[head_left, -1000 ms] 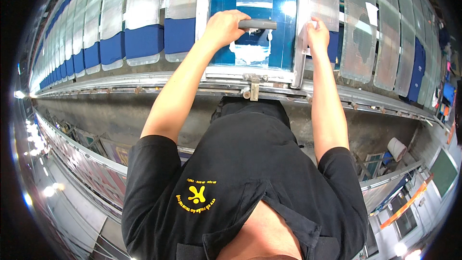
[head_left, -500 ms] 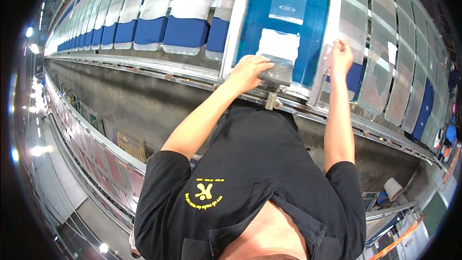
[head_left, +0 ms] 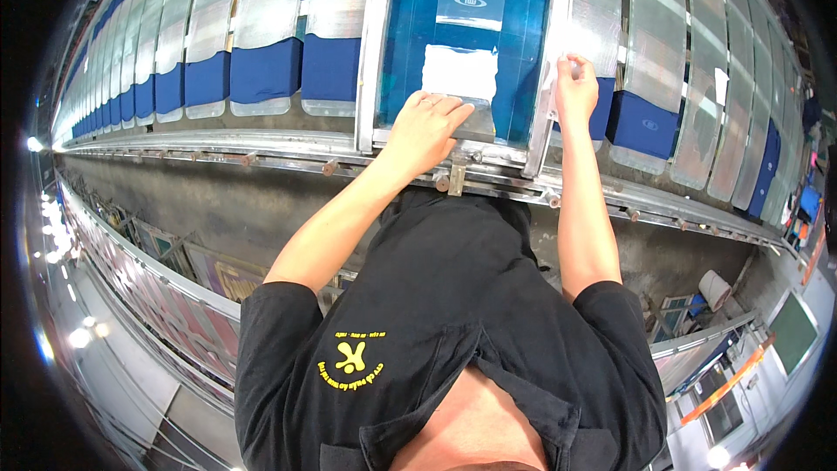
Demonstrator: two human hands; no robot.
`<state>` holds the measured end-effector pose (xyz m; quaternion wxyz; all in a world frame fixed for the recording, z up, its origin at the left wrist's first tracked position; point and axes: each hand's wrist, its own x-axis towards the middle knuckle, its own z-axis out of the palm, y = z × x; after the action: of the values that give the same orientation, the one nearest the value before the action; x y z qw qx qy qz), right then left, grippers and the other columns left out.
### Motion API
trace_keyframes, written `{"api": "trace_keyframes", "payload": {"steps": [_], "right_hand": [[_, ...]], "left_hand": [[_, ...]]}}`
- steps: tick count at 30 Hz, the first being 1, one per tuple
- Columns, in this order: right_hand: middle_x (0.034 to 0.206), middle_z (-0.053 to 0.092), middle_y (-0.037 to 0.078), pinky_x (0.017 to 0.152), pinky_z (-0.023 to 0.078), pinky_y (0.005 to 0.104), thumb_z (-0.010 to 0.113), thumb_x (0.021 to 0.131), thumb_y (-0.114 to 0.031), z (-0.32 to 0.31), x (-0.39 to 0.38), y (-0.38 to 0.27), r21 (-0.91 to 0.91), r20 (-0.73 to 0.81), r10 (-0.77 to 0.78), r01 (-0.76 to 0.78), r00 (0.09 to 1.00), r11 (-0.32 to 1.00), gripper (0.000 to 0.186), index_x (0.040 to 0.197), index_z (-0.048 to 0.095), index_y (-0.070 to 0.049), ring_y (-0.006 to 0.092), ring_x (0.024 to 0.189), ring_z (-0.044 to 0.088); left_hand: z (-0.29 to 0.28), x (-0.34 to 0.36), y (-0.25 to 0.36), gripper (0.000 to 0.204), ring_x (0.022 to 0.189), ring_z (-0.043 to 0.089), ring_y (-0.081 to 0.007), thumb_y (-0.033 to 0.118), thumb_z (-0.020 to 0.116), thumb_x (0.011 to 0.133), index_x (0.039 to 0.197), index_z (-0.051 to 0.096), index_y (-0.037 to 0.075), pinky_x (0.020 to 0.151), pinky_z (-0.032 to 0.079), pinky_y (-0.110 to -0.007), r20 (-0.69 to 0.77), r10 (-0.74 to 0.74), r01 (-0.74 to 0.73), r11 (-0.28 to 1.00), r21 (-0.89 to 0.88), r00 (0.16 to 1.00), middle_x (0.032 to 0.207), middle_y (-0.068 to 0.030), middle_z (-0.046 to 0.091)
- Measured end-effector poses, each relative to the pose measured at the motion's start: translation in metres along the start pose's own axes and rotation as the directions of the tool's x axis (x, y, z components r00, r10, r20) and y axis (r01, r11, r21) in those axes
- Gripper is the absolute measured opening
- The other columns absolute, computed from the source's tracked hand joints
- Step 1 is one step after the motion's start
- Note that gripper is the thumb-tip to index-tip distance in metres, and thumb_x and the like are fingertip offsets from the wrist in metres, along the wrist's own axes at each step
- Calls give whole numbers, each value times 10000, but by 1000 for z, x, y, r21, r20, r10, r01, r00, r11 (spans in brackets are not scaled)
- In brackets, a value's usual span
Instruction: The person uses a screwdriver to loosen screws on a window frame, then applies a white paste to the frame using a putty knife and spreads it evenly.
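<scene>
A screen-printing frame (head_left: 370,61) with pale metal sides and a blue mesh lies ahead of me. In its mesh is a clear window with a small oval logo (head_left: 472,2), and nearer to me a patch of white ink (head_left: 460,71). My left hand (head_left: 425,131) is closed on a grey squeegee (head_left: 479,122) at the frame's near end, just below the ink. My right hand (head_left: 576,92) is curled shut against the frame's right side; what its fingers grip, if anything, is hidden.
Long grey pallets (head_left: 261,0) stand in a row to both sides, many wearing navy fabric pieces (head_left: 266,80). One navy piece (head_left: 645,126) right of the frame bears a pale oval print. A metal rail (head_left: 288,157) with pegs runs along the near edge. A white bucket (head_left: 715,290) sits lower right.
The frame, with both hands at it, has shifted left past the pallets. The navy piece with the oval print now shows to its right. My left hand keeps hold of the squeegee.
</scene>
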<state>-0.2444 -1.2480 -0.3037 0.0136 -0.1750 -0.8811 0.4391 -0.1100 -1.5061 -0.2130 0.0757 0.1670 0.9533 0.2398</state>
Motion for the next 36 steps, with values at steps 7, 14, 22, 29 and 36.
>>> {"api": "trace_keyframes", "payload": {"steps": [7, 14, 22, 29, 36], "right_hand": [[697, 653, 67, 670, 499, 364, 714, 890, -344, -1, -6, -10, -91, 4, 33, -33, 999, 995, 275, 1070, 697, -136, 195, 657, 636], [694, 656, 62, 672, 508, 367, 716, 881, -359, -2, -6, -12, -81, 23, 65, -63, 998, 995, 289, 1064, 691, -136, 205, 656, 647], [730, 682, 87, 708, 524, 390, 698, 876, -382, -6, -6, -17, -78, 17, 60, -59, 998, 995, 325, 1084, 696, -131, 244, 708, 682], [717, 666, 80, 705, 520, 390, 694, 886, -345, -11, -2, -11, 17, 13, 22, -22, 1000, 1000, 302, 1090, 707, -123, 235, 694, 668], [713, 671, 76, 689, 520, 384, 694, 896, -336, -16, -9, -13, 58, -13, -31, 32, 999, 998, 303, 1087, 709, -102, 209, 678, 663]], "left_hand": [[-24, 42, -24, 325, 849, 718, -311, 82, 708, 715, 1037, 750, 89, 760, 543, -435, 42, 62, -61, 998, -23, 997, 938, -118, 749], [-17, 114, -58, 276, 926, 708, -284, 107, 706, 769, 1041, 750, 137, 797, 543, -421, -29, 29, -25, 990, 139, 999, 971, -77, 746], [5, 41, -20, 321, 908, 705, -263, 59, 703, 767, 1061, 743, 182, 781, 529, -406, -2, 3, -3, 996, 95, 1000, 961, -48, 730], [-34, 82, -27, 307, 989, 709, -292, 165, 766, 786, 1091, 748, 192, 833, 566, -419, 101, -81, 69, 990, 120, 992, 1060, -50, 746], [16, 25, -19, 572, 1109, 666, -259, -71, 663, 646, 1179, 707, 130, 914, 511, -411, -179, 75, -57, 993, 101, 981, 1158, -72, 721]]}}
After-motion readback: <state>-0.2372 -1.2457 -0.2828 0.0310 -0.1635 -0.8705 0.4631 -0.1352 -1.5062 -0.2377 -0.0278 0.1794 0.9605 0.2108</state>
